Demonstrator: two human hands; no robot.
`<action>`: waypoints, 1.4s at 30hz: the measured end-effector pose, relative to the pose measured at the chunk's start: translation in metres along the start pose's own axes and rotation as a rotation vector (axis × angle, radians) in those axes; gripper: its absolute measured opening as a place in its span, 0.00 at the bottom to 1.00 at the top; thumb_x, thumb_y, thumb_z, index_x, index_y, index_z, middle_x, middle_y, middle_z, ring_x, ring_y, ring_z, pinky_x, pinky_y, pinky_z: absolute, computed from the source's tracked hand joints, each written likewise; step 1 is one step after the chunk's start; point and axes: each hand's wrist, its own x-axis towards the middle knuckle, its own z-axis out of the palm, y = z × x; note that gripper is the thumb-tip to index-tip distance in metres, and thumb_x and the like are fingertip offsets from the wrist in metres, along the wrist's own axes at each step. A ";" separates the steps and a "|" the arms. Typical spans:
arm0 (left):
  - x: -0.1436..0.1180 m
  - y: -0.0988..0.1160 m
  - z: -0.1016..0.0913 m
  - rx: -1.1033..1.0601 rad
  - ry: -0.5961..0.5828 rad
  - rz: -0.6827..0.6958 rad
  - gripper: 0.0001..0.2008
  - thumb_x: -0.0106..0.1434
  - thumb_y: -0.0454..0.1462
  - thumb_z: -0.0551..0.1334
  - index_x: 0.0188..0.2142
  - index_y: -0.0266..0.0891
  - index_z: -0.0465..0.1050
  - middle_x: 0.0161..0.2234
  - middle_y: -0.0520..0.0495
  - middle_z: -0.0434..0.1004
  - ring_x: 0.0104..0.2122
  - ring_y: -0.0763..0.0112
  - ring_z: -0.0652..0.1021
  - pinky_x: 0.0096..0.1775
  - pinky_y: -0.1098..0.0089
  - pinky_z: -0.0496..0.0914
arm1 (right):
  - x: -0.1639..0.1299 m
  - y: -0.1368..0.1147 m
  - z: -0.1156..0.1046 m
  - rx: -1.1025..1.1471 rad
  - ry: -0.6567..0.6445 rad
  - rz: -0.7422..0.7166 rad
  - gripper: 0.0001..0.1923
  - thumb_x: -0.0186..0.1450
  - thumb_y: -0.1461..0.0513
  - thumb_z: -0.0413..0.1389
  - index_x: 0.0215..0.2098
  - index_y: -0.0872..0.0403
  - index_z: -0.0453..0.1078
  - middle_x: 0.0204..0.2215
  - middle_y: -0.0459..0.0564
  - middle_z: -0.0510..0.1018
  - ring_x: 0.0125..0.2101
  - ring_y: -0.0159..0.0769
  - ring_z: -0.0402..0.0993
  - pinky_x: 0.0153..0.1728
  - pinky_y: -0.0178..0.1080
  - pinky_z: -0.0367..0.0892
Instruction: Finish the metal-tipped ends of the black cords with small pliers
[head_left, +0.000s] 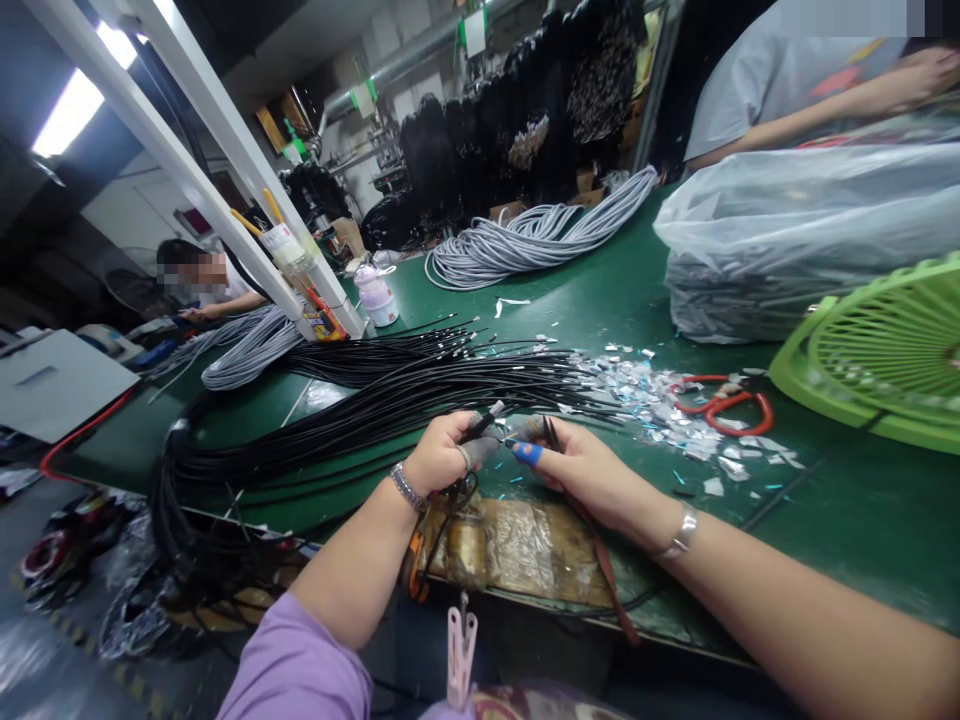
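My left hand (444, 450) grips the end of a thin black cable (486, 418) just above the near edge of the green table (840, 500). My right hand (581, 462), with blue tape on one fingertip, pinches the same cable end right beside it. The fingertips of both hands meet over the cable tip. A big bundle of black cables (360, 400) fans out from the left across the table toward my hands and hangs in loops off the table's left edge.
Silvery foil scraps (645, 395) and red-handled scissors (724, 400) lie right of my hands. A green fan (885, 350) and a plastic bag of cables (795, 240) sit at the right. Grey cable coils (540, 235) lie at the back. Other people work at the left and top right.
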 end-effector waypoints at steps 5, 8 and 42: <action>0.000 -0.002 0.000 0.006 -0.033 -0.054 0.18 0.50 0.48 0.67 0.27 0.35 0.67 0.15 0.57 0.64 0.11 0.84 0.59 0.15 0.78 0.52 | 0.000 0.000 0.001 -0.012 -0.004 -0.008 0.15 0.49 0.53 0.64 0.26 0.53 0.67 0.15 0.37 0.60 0.17 0.25 0.50 0.18 0.32 0.47; -0.001 -0.002 0.001 0.003 -0.049 -0.061 0.18 0.50 0.47 0.67 0.27 0.35 0.67 0.16 0.56 0.65 0.11 0.83 0.61 0.14 0.79 0.53 | 0.000 -0.002 0.002 -0.058 -0.011 -0.064 0.08 0.50 0.58 0.60 0.23 0.53 0.68 0.17 0.40 0.65 0.19 0.28 0.55 0.22 0.34 0.53; -0.001 0.002 0.005 -0.140 0.002 -0.126 0.25 0.43 0.50 0.71 0.31 0.36 0.65 0.17 0.58 0.68 0.11 0.82 0.66 0.14 0.80 0.59 | 0.005 0.003 0.004 0.105 0.025 -0.091 0.19 0.48 0.62 0.60 0.39 0.50 0.66 0.33 0.47 0.76 0.32 0.35 0.69 0.33 0.37 0.63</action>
